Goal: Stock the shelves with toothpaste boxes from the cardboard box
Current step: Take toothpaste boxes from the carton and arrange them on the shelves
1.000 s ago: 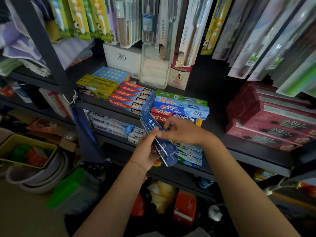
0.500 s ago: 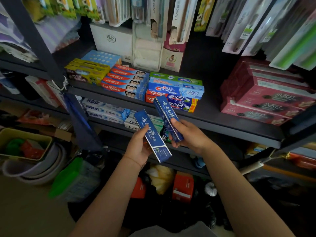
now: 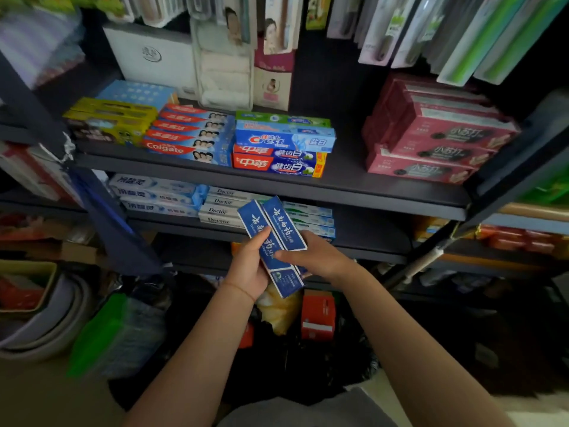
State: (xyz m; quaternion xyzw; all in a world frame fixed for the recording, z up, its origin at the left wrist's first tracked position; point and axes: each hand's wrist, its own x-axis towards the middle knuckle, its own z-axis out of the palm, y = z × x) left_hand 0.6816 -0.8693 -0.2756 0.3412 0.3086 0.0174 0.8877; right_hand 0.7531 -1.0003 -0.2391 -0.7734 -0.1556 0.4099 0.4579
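Two dark blue toothpaste boxes with white lettering lie side by side in my hands, in front of the lower shelf. My left hand (image 3: 248,268) grips the left blue box (image 3: 251,219), its thumb across the front. My right hand (image 3: 311,255) grips the right blue box (image 3: 282,224) from the right side. The dark metal shelf (image 3: 354,186) above them carries stacked Colgate boxes (image 3: 184,137), Crest and red-blue boxes (image 3: 283,146) and pink boxes (image 3: 431,143). The cardboard box is not in view.
The lower shelf holds white-blue toothpaste boxes (image 3: 154,192) and Doctor boxes (image 3: 220,209), with bare board (image 3: 369,232) to the right. Toothbrush packs (image 3: 400,29) hang above. Basins (image 3: 37,318), a green package (image 3: 117,331) and a red carton (image 3: 317,315) sit on the floor below.
The two blue boxes, held apart half a second ago, are now brought together side by side. The view has tilted down slightly.
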